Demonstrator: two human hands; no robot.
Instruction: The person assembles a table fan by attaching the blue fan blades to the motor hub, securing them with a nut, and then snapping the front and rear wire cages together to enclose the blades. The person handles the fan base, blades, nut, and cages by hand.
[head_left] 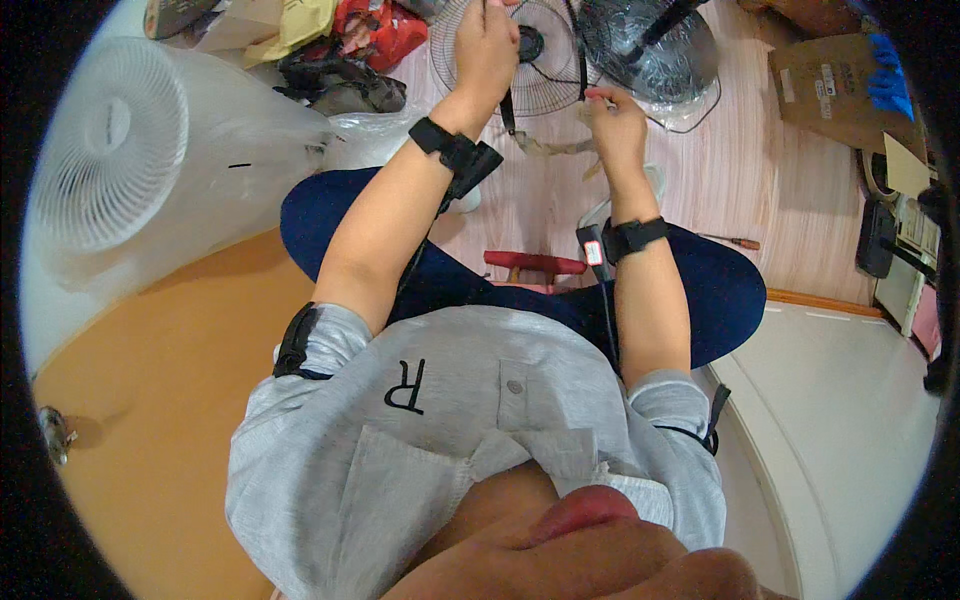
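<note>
The person's left hand (487, 60) is raised in front of the round wire-guarded fan with a dark hub (530, 44), its fingers curled inward; whether they pinch anything cannot be told, because the tips run close to the upper edge of the view. A slim black strap-like length (507, 112) hangs just below that hand. The right hand (620, 125) is held lower, with its fingers pressed together at the tips, apparently pinching one end of the crinkled, translucent yellowish strip (556, 147). This strip sags between the hands, below the fan and above the pale wood-grain floor (715, 190); its slack suggests that it is being held loosely rather than pulled tight. Keeping the hands apart probably leaves the strip clear of tangles and in plain sight. The knees in dark navy trousers (335, 215) are spread wide, which likely gives both forearms room to reach forward. Beyond the right hand stands the black round base wrapped in clear plastic (660, 60), its covering perhaps there to guard against scratches. The slim screwdriver with a brownish handle (735, 241) lies on the floor near the right knee, plausibly within easy reach.
</note>
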